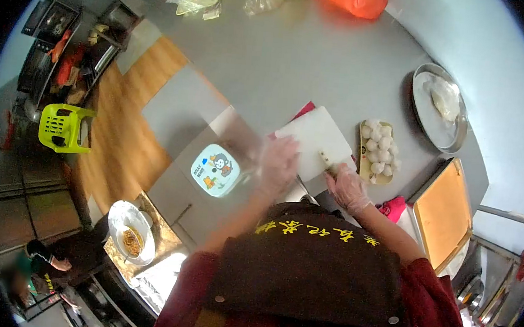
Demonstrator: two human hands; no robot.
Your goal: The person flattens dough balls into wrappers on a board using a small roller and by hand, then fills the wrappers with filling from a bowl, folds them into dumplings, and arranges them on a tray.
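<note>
white and flat, the board lies on a grey metal counter, a dark red edge showing beneath it. a small pale piece with dark specks rests near its right side, by the fingers of the right hand. this hand, in a thin translucent glove, is partly closed, its fingertips bunched on the near end of the piece. the left hand, over the board's left edge, is blurred by motion; whether it is spread or closed, or holds anything, cannot be told. just right of the board, a shallow yellowish tray bears a heap of rounded white pieces. farther right stands a round metal pan containing a pale, bagged item; a bright pink item lies nearer the person.

handling (judged from appearance): the speckled piece is probably light, fairly soft and liable to slip under a smooth glove. it is best steadied by its sides, fingertips curled and pressure slight, since a hard squeeze might crush it. the rounded pieces, likewise light, may roll, and are best lifted singly around the middle.
</note>
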